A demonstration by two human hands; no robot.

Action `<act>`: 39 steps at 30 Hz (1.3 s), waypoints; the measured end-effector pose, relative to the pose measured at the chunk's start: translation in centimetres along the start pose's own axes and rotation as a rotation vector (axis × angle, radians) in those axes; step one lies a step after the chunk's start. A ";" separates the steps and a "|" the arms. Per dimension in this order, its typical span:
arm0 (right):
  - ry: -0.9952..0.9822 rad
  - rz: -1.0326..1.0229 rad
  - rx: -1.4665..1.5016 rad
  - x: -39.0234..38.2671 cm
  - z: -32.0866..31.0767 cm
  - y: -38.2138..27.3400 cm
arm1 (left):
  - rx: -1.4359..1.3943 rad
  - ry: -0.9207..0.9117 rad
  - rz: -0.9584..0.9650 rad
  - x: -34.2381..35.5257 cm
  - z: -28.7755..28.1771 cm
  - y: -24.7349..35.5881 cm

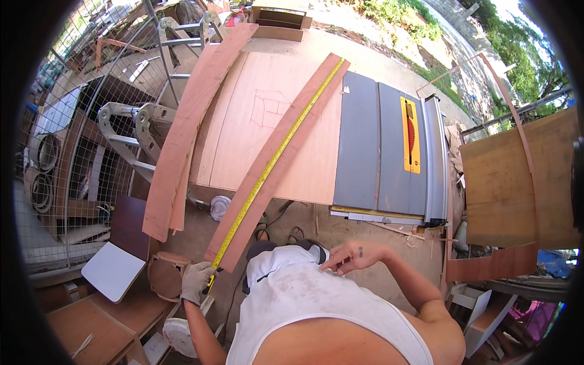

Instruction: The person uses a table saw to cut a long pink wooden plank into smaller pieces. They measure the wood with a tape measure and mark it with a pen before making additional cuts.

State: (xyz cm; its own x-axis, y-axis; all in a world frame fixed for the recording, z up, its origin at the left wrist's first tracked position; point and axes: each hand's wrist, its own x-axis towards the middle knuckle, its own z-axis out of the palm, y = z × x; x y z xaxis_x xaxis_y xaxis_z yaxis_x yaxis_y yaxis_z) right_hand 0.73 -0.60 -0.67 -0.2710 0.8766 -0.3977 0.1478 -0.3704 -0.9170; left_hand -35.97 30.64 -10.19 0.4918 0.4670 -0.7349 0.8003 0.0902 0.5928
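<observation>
My left hand (196, 281), in a pale work glove, is closed at the near end of a tape measure (275, 159). The yellow blade of the tape runs lengthwise along a long, narrow wooden board (307, 94) and reaches its far end. That board lies slantwise over a wide plywood panel (243, 121) with pencil lines drawn on it. My right hand (356, 257) is bare and hovers in front of my white shirt, index finger stretched out and the other fingers loosely bent. I see nothing held in it.
A table saw (359, 143) with a grey top, yellow insert and red blade (411, 137) adjoins the panel. More long boards (182, 146) lean at left beside aluminium ladders (137, 137) and a wire fence. A large wooden sheet (508, 182) stands at right; a stool (179, 334) is by my left arm.
</observation>
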 end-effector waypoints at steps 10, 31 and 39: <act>0.297 0.119 -0.143 8.1 -1.7 -1.3 | -0.143 -0.002 -0.089 -2.6 -0.1 3.9; 0.606 0.082 0.884 14.6 -2.9 -1.9 | -0.197 0.128 0.535 -2.4 14.9 14.6; 0.636 0.324 0.940 12.4 -0.8 0.3 | -0.608 0.112 0.859 -4.2 14.8 9.8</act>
State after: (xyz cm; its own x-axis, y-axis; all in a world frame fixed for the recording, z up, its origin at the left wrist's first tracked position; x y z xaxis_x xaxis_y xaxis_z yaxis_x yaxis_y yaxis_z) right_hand -1.87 10.45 -5.83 0.2127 0.5972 -0.7734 -0.7082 -0.4511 -0.5431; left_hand -25.09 16.56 -6.18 0.7518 0.6589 0.0255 -0.1229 0.1021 0.9872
